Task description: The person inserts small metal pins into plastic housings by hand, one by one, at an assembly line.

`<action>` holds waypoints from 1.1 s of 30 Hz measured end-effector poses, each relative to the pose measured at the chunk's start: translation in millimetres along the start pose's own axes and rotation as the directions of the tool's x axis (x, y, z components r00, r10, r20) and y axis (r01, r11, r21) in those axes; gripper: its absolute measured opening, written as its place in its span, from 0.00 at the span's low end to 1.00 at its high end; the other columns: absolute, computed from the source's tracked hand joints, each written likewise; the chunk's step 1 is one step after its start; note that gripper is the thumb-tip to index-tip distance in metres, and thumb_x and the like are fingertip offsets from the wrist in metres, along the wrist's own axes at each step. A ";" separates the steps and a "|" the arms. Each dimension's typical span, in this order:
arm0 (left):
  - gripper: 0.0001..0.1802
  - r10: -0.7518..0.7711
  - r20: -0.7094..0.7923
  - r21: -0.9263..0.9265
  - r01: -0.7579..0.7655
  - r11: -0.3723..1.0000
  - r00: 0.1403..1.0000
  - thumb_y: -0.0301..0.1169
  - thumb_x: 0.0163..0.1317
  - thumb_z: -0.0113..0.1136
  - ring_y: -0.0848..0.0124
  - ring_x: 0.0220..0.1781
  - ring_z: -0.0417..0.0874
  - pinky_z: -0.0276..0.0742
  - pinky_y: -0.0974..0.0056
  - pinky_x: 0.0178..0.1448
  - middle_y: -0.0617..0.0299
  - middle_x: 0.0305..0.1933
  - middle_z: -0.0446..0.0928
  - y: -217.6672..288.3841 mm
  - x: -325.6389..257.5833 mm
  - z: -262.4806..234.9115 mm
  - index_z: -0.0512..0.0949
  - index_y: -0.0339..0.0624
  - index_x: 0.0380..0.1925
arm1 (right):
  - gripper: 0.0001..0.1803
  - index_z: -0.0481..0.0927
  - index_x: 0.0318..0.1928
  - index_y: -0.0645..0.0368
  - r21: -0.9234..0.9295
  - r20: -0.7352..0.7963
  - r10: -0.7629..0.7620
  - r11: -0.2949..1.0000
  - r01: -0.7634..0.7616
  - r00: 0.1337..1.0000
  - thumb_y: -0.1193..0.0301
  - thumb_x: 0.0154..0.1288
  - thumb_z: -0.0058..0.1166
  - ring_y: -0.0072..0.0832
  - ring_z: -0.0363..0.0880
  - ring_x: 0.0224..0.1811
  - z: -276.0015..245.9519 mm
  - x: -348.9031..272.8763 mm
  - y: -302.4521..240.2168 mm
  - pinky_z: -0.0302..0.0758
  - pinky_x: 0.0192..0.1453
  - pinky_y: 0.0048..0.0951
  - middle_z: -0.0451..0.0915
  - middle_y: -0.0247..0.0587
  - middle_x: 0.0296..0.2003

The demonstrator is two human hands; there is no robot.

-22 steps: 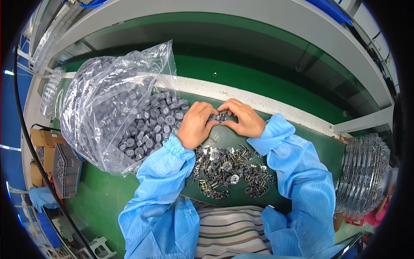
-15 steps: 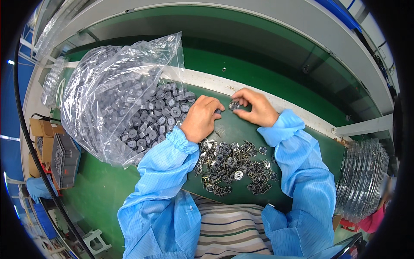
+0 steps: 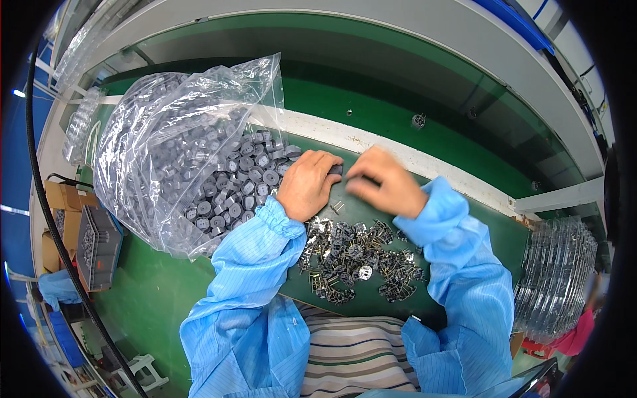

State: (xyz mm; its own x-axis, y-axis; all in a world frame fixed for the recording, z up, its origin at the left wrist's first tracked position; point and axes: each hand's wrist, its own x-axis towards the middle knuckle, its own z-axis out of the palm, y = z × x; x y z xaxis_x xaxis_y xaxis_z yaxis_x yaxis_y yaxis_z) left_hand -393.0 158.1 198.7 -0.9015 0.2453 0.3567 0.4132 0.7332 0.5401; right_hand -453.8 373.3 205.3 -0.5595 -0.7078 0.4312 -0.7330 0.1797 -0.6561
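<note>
While the left hand [image 3: 308,187] is pinching a grey part [image 3: 336,170] over the table [image 3: 371,213], the right hand [image 3: 390,188] is appearing blurred just beside it, and whether that grip is holding anything, I cannot tell. Metal-pinned pieces [image 3: 355,252] are lying in a loose heap on the near side. Working well is probably depending on steadying the grey part and handling the tangled pieces singly, without bending them.
</note>
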 end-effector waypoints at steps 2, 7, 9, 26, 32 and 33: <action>0.12 -0.010 -0.041 -0.016 0.009 1.000 0.999 0.27 0.62 0.65 0.50 0.46 0.82 0.79 0.52 0.52 0.52 0.43 0.81 -3.0 -0.4 2.8 0.81 0.39 0.46 | 0.13 0.82 0.40 0.54 0.014 0.161 -0.055 0.998 0.054 0.985 0.64 0.59 0.70 0.42 0.76 0.47 13.1 -1.7 -22.2 0.70 0.56 0.41 0.78 0.40 0.37; 0.08 -0.071 -0.039 -0.082 0.068 0.994 0.997 0.26 0.68 0.59 0.47 0.40 0.84 0.81 0.51 0.45 0.50 0.40 0.80 0.6 0.7 6.8 0.81 0.38 0.45 | 0.11 0.81 0.37 0.58 0.162 0.085 -0.115 0.982 0.100 0.990 0.73 0.55 0.70 0.40 0.76 0.43 26.9 -13.2 -2.8 0.75 0.49 0.40 0.77 0.39 0.37; 0.09 -0.058 -0.014 -0.050 0.057 0.997 0.998 0.24 0.67 0.60 0.48 0.40 0.84 0.81 0.51 0.44 0.51 0.40 0.80 2.8 -1.6 5.7 0.82 0.39 0.45 | 0.11 0.81 0.36 0.59 -0.038 0.035 -0.154 0.987 0.155 0.988 0.74 0.54 0.71 0.40 0.76 0.42 15.0 -9.5 1.6 0.76 0.46 0.38 0.77 0.39 0.36; 0.24 -0.125 0.124 -0.046 0.131 0.990 0.984 0.33 0.47 0.79 0.55 0.46 0.82 0.78 0.54 0.49 0.57 0.41 0.77 9.4 1.2 -8.3 0.80 0.42 0.43 | 0.06 0.82 0.33 0.61 -0.012 -0.152 0.141 0.989 -0.144 0.978 0.77 0.56 0.68 0.38 0.77 0.42 10.4 -10.4 17.7 0.75 0.46 0.37 0.78 0.39 0.33; 0.23 -0.077 0.091 0.011 0.076 0.997 0.993 0.38 0.45 0.81 0.56 0.43 0.83 0.77 0.54 0.46 0.59 0.38 0.79 5.9 -2.8 1.0 0.81 0.42 0.40 | 0.07 0.83 0.34 0.60 0.196 -0.126 0.200 0.965 -0.174 0.972 0.76 0.57 0.70 0.34 0.79 0.45 21.7 -7.5 5.7 0.75 0.49 0.34 0.81 0.39 0.37; 0.23 -0.076 0.092 0.010 0.075 0.997 0.993 0.38 0.45 0.81 0.56 0.43 0.83 0.77 0.54 0.46 0.59 0.38 0.79 6.7 -2.0 1.2 0.81 0.42 0.40 | 0.08 0.82 0.34 0.60 0.167 -0.132 0.178 0.974 -0.155 0.975 0.76 0.56 0.69 0.36 0.79 0.44 23.4 -6.3 5.4 0.75 0.48 0.36 0.79 0.39 0.36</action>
State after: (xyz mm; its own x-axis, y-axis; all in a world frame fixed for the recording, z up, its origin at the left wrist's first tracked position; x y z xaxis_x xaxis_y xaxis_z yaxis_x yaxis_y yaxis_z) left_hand -388.6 163.3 200.6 -0.9382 0.2462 0.2431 0.3428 0.7561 0.5574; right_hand -445.2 362.7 184.5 -0.7269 -0.5683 0.3856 -0.5623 0.1701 -0.8093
